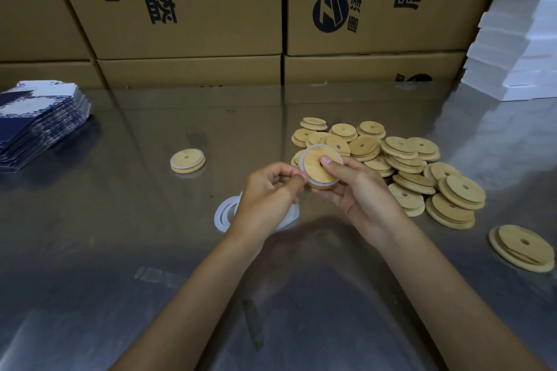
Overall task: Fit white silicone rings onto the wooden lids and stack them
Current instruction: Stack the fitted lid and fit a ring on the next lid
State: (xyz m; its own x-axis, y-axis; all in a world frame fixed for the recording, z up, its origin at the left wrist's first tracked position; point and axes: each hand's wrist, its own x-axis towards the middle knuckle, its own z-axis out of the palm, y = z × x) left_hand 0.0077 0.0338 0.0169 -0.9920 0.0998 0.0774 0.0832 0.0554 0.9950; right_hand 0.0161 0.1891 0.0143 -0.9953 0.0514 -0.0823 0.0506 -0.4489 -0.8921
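Right hand (355,187) gripping round wooden lid with centre hole (321,166) above steel counter (120,235); left hand (271,190) pinching thin white silicone ring (312,182) at lid's edge. Likely risk: ring snapping off unseated side if stretched unevenly, or lid slipping.

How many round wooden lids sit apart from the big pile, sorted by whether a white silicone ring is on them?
Round wooden lids with a white ring: 2, one lying, one held
Bare round wooden lids: 1
Total: 3
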